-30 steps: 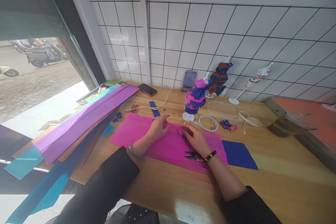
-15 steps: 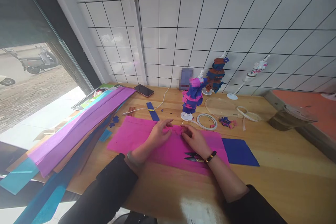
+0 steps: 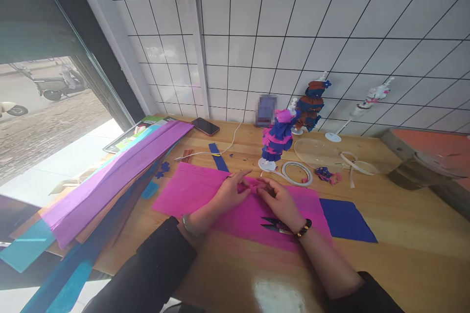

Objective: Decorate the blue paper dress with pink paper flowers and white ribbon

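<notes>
My left hand (image 3: 234, 191) and my right hand (image 3: 281, 204) meet over a bright pink sheet of crepe paper (image 3: 198, 187) lying flat on the table. Thumb and fingers of each hand close on a small crinkled piece of pink paper (image 3: 254, 186); its outline blends into the sheet below. Black scissors (image 3: 273, 225) rest on the sheet beneath my right wrist, their handles partly hidden. Just beyond my hands stands a doll-like figure (image 3: 278, 137) on a white round base, dressed in pink and blue paper ruffles.
Behind are a brown-and-blue figure (image 3: 310, 105) and a barer white one (image 3: 374, 98). A tape roll (image 3: 297, 173), paper scraps (image 3: 326, 175) and blue paper (image 3: 347, 219) lie rightward, a cup (image 3: 422, 172) farther right. Purple paper (image 3: 121, 176) and a phone (image 3: 205, 126) are at left.
The view has shifted slightly, so the table things appear farther right. My hands have come closer together, and the small pink piece shows more clearly between my fingers.
</notes>
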Available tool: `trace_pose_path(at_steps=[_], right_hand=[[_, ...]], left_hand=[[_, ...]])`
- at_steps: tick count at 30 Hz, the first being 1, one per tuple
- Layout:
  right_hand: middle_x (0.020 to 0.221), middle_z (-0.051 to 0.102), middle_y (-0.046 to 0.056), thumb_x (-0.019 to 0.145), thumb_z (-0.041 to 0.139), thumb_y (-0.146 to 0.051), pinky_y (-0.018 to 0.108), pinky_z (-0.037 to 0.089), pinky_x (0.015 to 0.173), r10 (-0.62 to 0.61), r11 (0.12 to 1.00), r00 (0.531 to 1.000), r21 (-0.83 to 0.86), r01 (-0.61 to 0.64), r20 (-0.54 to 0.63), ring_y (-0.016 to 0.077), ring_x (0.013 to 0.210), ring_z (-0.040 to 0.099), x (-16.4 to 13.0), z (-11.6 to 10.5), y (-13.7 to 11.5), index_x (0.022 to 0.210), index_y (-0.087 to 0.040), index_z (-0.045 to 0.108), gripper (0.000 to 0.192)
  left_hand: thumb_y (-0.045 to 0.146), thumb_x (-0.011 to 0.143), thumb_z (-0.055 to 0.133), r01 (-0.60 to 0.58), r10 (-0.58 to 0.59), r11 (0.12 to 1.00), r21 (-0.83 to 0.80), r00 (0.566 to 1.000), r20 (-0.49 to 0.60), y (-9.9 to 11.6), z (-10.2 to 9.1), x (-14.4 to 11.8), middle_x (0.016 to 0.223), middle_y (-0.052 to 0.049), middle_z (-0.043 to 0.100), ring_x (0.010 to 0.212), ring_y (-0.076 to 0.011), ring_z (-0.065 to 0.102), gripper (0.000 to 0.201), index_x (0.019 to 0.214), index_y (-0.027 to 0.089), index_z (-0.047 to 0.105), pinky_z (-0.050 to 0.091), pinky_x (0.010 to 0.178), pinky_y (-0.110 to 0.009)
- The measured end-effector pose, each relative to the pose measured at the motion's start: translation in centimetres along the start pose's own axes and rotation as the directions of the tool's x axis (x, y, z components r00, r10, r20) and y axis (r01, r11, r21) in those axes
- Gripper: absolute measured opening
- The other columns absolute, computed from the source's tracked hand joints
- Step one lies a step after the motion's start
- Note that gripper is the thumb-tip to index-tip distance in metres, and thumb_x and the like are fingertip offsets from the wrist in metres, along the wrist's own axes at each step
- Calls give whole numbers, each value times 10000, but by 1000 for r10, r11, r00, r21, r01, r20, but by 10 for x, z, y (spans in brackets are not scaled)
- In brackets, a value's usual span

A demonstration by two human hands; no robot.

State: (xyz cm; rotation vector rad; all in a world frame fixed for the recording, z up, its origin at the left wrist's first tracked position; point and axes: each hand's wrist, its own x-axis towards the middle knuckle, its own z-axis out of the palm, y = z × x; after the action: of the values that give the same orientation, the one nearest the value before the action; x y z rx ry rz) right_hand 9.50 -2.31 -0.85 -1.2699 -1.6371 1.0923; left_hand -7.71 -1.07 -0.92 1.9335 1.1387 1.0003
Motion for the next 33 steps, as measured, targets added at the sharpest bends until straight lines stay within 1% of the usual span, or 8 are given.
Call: trace_pose_path(at_steps=[3, 5, 12, 19, 22, 25, 29, 33], right_hand=[[833, 654, 51, 802, 480, -417, 284, 477, 596, 42, 996, 999, 72, -43, 6, 146, 612, 587, 1, -2, -2, 1087, -166, 524, 382], [818, 648, 43, 809, 467, -436, 280, 471, 567, 51, 994, 999, 99, -52, 10, 122, 535, 551, 1, -3, -5, 1090, -167, 520, 393], [837, 647, 47, 757, 557, -381, 303, 492, 711, -7, 999, 1000, 51, 6, 22, 167, 768, 608, -2, 3, -17, 1059, -181, 558, 362], [779, 636, 25, 774, 524, -319, 296, 488, 700, -48, 999, 999, -12, 48, -1, 159, 734, 599, 2, 2, -8, 1066, -170, 551, 329], [770, 648, 33, 775, 507, -250, 299, 483, 689, -63, 983, 998, -173, 61, -12, 166, 731, 605, 4, -3, 0, 1050, -161, 564, 295], [852, 673, 74, 759, 500, -173, 328, 469, 730, -85, 928, 996, -363, 81, 5, 194, 796, 613, 5, -7, 6, 985, -165, 609, 251], [934, 668, 99, 745, 535, -175, 367, 437, 805, -128, 905, 991, -413, 106, -27, 228, 894, 591, 5, -11, 5, 950, -171, 631, 227], [948, 658, 91, 759, 547, -237, 363, 422, 828, -186, 896, 981, -419, 144, -59, 225, 917, 573, 4, -16, -5, 936, -184, 640, 207]], left_hand=[[146, 740, 533, 54, -55, 993, -109, 998, -6, -1, -1, -1, 763, 5, 628, 760, -122, 592, 539, 1260, 170, 397, 449, 789, -281], [164, 747, 542, 84, -85, 983, -165, 996, 2, -2, -1, -1, 750, 6, 627, 750, -122, 593, 560, 1281, 165, 375, 453, 777, -281], [223, 743, 578, 118, -117, 960, -255, 993, 22, -2, 2, -1, 721, 2, 627, 700, -117, 586, 578, 1283, 146, 387, 460, 725, -265], [261, 787, 530, 84, -81, 978, -192, 996, 24, 2, -2, -2, 751, -16, 655, 750, -134, 590, 525, 1281, 154, 390, 441, 741, -276], [281, 783, 529, 88, -95, 989, -116, 994, -54, -1, -6, 1, 794, -17, 649, 754, -128, 566, 499, 1255, 161, 420, 417, 748, -273], [300, 774, 530, 113, -124, 989, -97, 986, -111, -7, -8, 5, 794, -5, 638, 740, -120, 553, 495, 1240, 164, 434, 410, 731, -263], [320, 754, 545, 153, -178, 974, -170, 973, -149, -11, -11, 10, 749, 3, 621, 712, -117, 557, 513, 1225, 143, 445, 405, 691, -254], [318, 704, 588, 198, -286, 906, -373, 938, -198, 2, -15, 15, 734, -8, 619, 715, -117, 566, 522, 1171, 113, 475, 400, 654, -240]])
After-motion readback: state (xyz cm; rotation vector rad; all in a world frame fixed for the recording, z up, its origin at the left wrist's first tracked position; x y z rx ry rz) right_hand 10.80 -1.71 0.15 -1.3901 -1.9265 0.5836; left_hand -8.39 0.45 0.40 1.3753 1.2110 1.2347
